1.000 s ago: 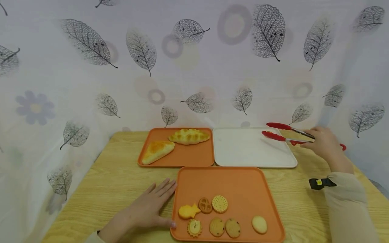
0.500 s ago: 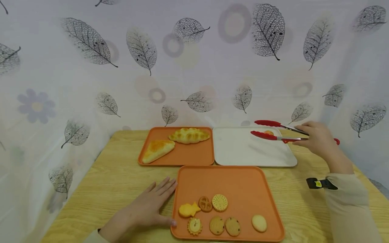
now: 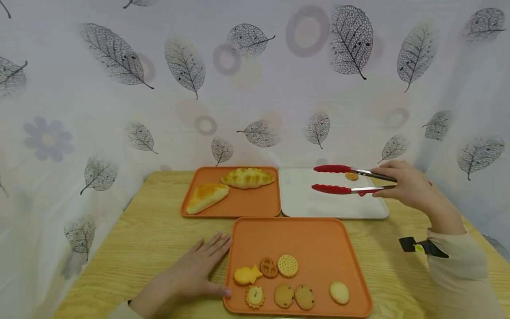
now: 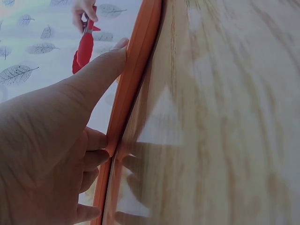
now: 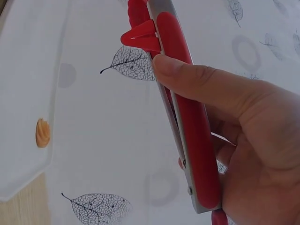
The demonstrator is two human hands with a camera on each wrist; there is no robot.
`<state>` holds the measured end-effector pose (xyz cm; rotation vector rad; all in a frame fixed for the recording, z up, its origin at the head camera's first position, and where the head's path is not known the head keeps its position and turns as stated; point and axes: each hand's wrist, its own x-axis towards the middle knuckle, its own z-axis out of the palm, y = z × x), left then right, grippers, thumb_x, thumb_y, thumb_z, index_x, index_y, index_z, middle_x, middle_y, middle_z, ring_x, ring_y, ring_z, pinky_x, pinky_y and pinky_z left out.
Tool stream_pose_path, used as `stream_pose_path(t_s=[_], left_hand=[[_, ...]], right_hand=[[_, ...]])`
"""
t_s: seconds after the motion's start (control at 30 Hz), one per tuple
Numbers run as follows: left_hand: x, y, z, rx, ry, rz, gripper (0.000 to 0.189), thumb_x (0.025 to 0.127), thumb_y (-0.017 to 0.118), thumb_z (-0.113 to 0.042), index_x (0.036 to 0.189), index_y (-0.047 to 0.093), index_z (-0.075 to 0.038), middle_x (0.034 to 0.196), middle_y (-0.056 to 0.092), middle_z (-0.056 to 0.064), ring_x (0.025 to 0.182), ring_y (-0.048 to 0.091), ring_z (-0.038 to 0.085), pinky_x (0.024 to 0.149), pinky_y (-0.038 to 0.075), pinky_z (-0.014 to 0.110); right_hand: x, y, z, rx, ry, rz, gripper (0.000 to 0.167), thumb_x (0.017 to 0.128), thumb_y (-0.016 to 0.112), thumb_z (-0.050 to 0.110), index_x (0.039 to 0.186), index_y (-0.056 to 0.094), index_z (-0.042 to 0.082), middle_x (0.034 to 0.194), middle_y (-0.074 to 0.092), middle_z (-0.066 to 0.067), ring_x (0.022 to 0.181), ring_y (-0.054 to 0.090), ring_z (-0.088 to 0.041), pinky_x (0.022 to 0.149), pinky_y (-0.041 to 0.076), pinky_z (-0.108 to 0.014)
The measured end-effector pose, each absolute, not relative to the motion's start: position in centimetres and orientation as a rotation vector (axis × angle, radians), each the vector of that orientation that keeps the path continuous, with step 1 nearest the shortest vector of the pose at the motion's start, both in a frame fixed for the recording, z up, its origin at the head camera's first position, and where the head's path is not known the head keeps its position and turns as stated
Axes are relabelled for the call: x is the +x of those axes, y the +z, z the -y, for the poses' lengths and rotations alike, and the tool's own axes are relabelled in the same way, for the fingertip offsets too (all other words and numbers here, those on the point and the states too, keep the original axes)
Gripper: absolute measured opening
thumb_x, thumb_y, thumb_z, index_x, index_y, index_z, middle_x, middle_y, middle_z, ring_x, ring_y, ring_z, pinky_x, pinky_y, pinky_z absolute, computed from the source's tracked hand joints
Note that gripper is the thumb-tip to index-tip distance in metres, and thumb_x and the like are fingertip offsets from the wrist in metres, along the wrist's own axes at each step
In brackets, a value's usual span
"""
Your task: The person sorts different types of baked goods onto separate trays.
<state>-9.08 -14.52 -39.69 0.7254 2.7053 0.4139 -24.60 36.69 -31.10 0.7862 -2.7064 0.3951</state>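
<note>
My right hand [image 3: 410,184] grips red-tipped metal tongs [image 3: 334,190] over the white tray [image 3: 303,199] at the back right. The arms of the tongs stand apart with nothing between their tips. A small swirled cookie [image 3: 352,176] lies near that tray's far right corner; the right wrist view shows the cookie [image 5: 42,133] too. My left hand [image 3: 195,272] lies with fingers extended against the left edge of the front orange tray [image 3: 295,239], thumb at its rim. This tray bears several cookies, among them a fish-shaped one [image 3: 247,275] and a plain oval one [image 3: 339,293].
Behind on the left stands another orange tray [image 3: 239,206] with a triangular pastry [image 3: 207,198] and a long braided bread [image 3: 248,178]. All three trays sit close together on a wooden table [image 3: 159,230]. A leaf-patterned curtain [image 3: 255,88] hangs behind.
My right hand has moved the tongs left and slightly toward me, and their tips have spread farther apart. The swirled cookie now shows on the white tray. My left hand stays put.
</note>
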Motion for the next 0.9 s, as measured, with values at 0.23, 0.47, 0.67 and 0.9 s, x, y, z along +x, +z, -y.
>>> stream_pose_path(t_s=[0.23,0.47,0.67,0.9], left_hand=[[-9.1,-39.8,14.5,0.731,0.423,-2.694,0.110,0.076,0.055,-0.079,0.158,0.016,-0.016,0.165,0.013,0.003,0.153,0.008,0.027,0.118,0.017,0.062],[-9.1,-39.8,14.5,0.742,0.419,-2.704,0.110,0.077,0.055,-0.079,0.158,0.016,-0.015,0.165,0.014,0.004,0.153,0.009,0.028,0.119,0.016,0.061],[-9.0,-39.6,14.5,0.736,0.427,-2.699,0.110,0.076,0.056,-0.079,0.157,0.017,-0.014,0.165,0.014,0.004,0.153,0.009,0.028,0.118,0.016,0.062],[-9.0,-39.7,14.7,0.732,0.423,-2.703,0.111,0.076,0.055,-0.079,0.158,0.016,-0.015,0.165,0.014,0.004,0.153,0.009,0.028,0.118,0.017,0.061]], right_hand=[[-23.5,-31.4,-35.2,1.026,0.397,2.534,0.059,0.056,0.092,0.013,0.111,0.072,0.005,0.101,0.065,-0.003,0.085,0.050,-0.009,0.067,0.043,-0.025],[-22.0,-32.7,-34.3,1.204,0.409,2.479,0.063,0.050,0.095,0.016,0.109,0.073,0.007,0.103,0.065,0.000,0.089,0.054,-0.011,0.072,0.045,-0.024],[-20.5,-33.5,-33.4,1.302,0.471,2.533,0.064,0.053,0.094,0.018,0.113,0.072,0.010,0.105,0.064,0.004,0.091,0.050,-0.005,0.071,0.047,-0.023],[-19.8,-34.1,-31.6,1.440,0.570,2.572,0.055,0.063,0.091,0.023,0.113,0.072,0.012,0.106,0.062,0.005,0.095,0.047,-0.004,0.072,0.048,-0.024]])
